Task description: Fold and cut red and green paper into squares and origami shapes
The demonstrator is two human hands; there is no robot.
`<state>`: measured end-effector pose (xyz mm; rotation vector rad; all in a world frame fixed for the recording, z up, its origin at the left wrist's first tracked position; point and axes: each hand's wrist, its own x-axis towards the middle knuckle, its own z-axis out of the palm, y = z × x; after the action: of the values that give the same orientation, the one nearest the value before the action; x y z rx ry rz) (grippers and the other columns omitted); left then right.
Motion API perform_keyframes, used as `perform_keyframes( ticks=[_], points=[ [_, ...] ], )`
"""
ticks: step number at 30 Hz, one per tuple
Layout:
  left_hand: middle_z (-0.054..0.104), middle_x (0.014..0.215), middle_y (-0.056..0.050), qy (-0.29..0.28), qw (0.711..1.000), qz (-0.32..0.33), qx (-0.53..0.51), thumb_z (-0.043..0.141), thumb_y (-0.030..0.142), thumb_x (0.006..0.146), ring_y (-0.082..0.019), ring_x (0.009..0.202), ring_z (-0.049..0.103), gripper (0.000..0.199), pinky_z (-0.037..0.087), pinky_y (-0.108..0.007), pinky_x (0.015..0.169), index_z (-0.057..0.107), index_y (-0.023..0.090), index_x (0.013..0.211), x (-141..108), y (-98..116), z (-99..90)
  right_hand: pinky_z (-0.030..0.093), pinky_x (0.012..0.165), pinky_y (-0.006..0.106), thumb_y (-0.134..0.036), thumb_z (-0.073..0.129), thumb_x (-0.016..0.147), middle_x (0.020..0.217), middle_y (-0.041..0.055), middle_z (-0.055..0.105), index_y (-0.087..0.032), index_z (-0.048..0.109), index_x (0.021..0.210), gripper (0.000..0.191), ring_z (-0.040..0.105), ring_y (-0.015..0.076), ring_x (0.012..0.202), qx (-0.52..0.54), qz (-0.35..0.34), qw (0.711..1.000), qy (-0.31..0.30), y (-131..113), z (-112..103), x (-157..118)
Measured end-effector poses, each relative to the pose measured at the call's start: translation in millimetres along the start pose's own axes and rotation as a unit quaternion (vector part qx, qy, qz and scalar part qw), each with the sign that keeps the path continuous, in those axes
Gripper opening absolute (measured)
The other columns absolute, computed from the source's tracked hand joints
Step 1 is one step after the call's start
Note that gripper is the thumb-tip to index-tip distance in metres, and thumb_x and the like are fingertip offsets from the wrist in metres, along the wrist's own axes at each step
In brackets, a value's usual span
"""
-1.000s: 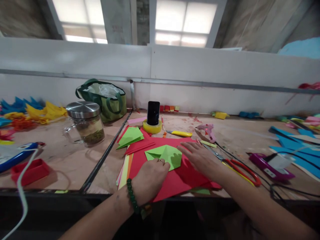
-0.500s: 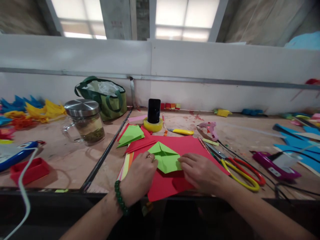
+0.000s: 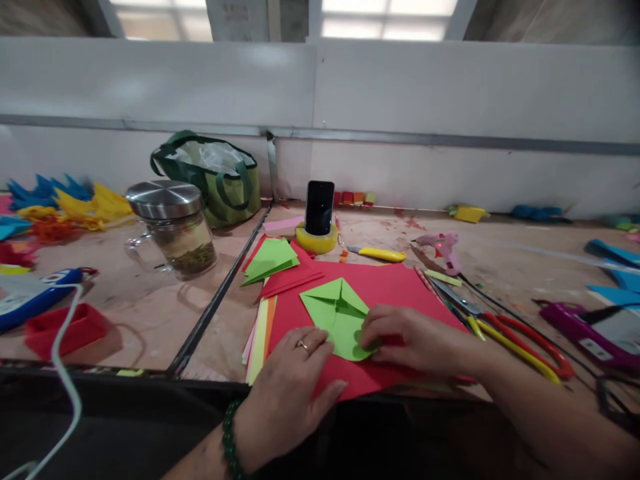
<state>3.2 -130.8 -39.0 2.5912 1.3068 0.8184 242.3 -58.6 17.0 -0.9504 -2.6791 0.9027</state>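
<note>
A light green folded paper lies on a red sheet, its creases and flaps showing, one corner pointing away from me. My right hand has curled fingers gripping its right edge; the thumb is partly hidden. At the paper's lower left edge, my left hand rests its fingertips, with the thumb held apart and nothing gripped. Folded green pieces and folded red paper lie just beyond, on the left. Several coloured sheets stick out beneath the red one.
Scissors, a pink glue gun and a purple power strip lie on the right. Behind the paper are a yellow cutter and a phone on a tape roll. A glass mug stands left.
My left hand has drawn back towards me, its fingers loosening from the green paper. The paper is turned slightly, with my right hand at its right edge. The camera view has tilted down.
</note>
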Motion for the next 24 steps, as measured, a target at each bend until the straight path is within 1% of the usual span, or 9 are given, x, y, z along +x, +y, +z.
perform_keyframes(
  ticks=[1, 3, 6, 10, 12, 15, 18, 21, 24],
  points=[
    [0.062, 0.12, -0.012, 0.006, 1.0, -0.003, -0.007, 0.051, 0.038, 0.094, -0.028, 0.111, 0.055, 0.033, 0.048, -0.047, 0.096, 0.059, 0.015, 0.116, 0, 0, 0.4, 0.047, 0.079, 0.026, -0.025, 0.064, 0.086, 0.093, 0.0041, 0.066, -0.02, 0.072, 0.092, 0.011, 0.061, 0.0151, 0.087, 0.031, 0.003, 1.0, 0.002, 5, -2, 3],
    [0.062, 0.118, -0.011, 0.013, 1.0, -0.008, -0.02, 0.052, 0.037, 0.093, -0.027, 0.11, 0.056, 0.029, 0.049, -0.046, 0.095, 0.061, 0.016, 0.112, 0, 0, 1.4, 0.047, 0.077, 0.027, -0.035, 0.065, 0.086, 0.088, 0.0038, 0.066, -0.018, 0.071, 0.086, 0.017, 0.061, 0.0156, 0.084, 0.063, 0.003, 0.998, 0.026, 14, -4, 9],
    [0.062, 0.115, -0.011, 0.019, 0.999, -0.012, -0.037, 0.054, 0.035, 0.092, -0.026, 0.106, 0.057, 0.028, 0.051, -0.044, 0.093, 0.061, 0.017, 0.111, 0, 0, 1.5, 0.046, 0.07, 0.028, -0.039, 0.067, 0.083, 0.078, 0.0021, 0.064, -0.017, 0.069, 0.077, 0.023, 0.059, 0.0153, 0.075, 0.067, 0.016, 0.994, 0.08, 21, -1, 19],
    [0.062, 0.114, -0.012, 0.01, 0.999, -0.004, -0.053, 0.057, 0.031, 0.089, -0.026, 0.105, 0.058, 0.029, 0.052, -0.042, 0.093, 0.06, 0.016, 0.114, 2, -1, -1.9, 0.045, 0.063, 0.026, -0.038, 0.07, 0.081, 0.07, -0.0003, 0.061, -0.017, 0.066, 0.072, 0.023, 0.056, 0.0137, 0.067, 0.095, 0.043, 0.985, 0.139, 29, 12, 31],
    [0.063, 0.113, -0.012, 0.014, 0.998, -0.002, -0.06, 0.058, 0.028, 0.087, -0.026, 0.106, 0.058, 0.03, 0.052, -0.042, 0.093, 0.059, 0.014, 0.114, 2, -1, -3.3, 0.045, 0.065, 0.026, -0.036, 0.07, 0.081, 0.072, -0.0001, 0.061, -0.017, 0.067, 0.072, 0.022, 0.057, 0.0136, 0.069, 0.099, 0.041, 0.981, 0.164, 33, 18, 35],
    [0.064, 0.111, -0.014, 0.037, 0.997, -0.012, -0.065, 0.056, 0.024, 0.085, -0.027, 0.105, 0.059, 0.034, 0.053, -0.043, 0.092, 0.055, 0.012, 0.118, 2, 0, -3.2, 0.045, 0.067, 0.027, -0.033, 0.07, 0.082, 0.076, 0.0007, 0.06, -0.017, 0.067, 0.073, 0.018, 0.058, 0.0139, 0.07, 0.087, 0.038, 0.978, 0.188, 36, 26, 36],
    [0.064, 0.113, -0.014, 0.038, 0.998, 0.005, -0.054, 0.054, 0.019, 0.084, -0.027, 0.106, 0.059, 0.043, 0.053, -0.043, 0.092, 0.052, 0.013, 0.126, 0, -1, -1.1, 0.045, 0.065, 0.027, -0.032, 0.07, 0.082, 0.077, 0.0012, 0.058, -0.018, 0.068, 0.074, 0.017, 0.057, 0.014, 0.07, 0.06, 0.033, 0.975, 0.21, 37, 29, 34],
    [0.064, 0.115, -0.013, 0.039, 0.998, 0.031, -0.03, 0.055, 0.017, 0.084, -0.028, 0.108, 0.059, 0.043, 0.053, -0.045, 0.093, 0.056, 0.016, 0.127, -1, -3, 1.0, 0.044, 0.064, 0.027, -0.032, 0.069, 0.083, 0.078, 0.001, 0.055, -0.019, 0.069, 0.075, 0.016, 0.055, 0.0138, 0.07, 0.029, 0.033, 0.971, 0.235, 36, 30, 32],
    [0.065, 0.115, -0.014, 0.054, 0.998, 0.035, -0.022, 0.055, 0.016, 0.083, -0.028, 0.107, 0.06, 0.039, 0.055, -0.045, 0.092, 0.061, 0.015, 0.122, -1, -3, 0.8, 0.045, 0.066, 0.027, -0.03, 0.068, 0.084, 0.079, 0.001, 0.054, -0.02, 0.069, 0.075, 0.013, 0.055, 0.0138, 0.071, 0.008, 0.042, 0.97, 0.24, 34, 31, 31]
  ],
)
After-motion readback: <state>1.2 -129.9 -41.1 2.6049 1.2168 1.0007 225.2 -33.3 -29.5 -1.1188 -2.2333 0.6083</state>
